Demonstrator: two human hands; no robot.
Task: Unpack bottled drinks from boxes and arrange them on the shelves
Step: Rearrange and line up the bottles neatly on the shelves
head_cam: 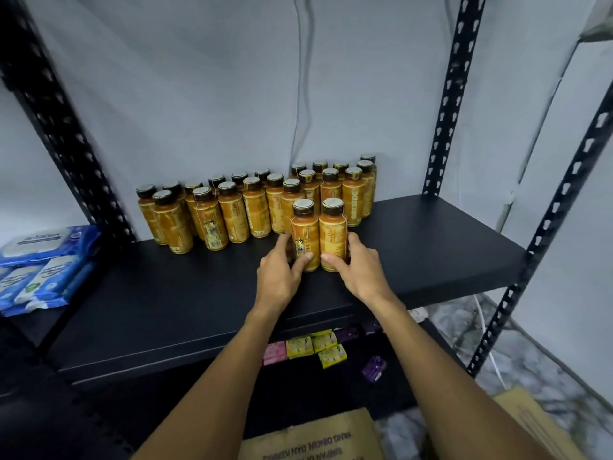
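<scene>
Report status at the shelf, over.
Left grip holds left front bottle, right grip holds right front bottle. Both upright on black shelf, side by side. Stocked rows close behind.

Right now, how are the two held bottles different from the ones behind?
The two front bottles are gripped, one by the left hand, one by the right hand; the back bottles stand untouched. The front bottles stand nearer the shelf edge; the back bottles crowd in rows. All are orange, upright, dark-capped.

Orange bottles [232,214] with black caps [303,207] on a black shelf [431,247].
</scene>
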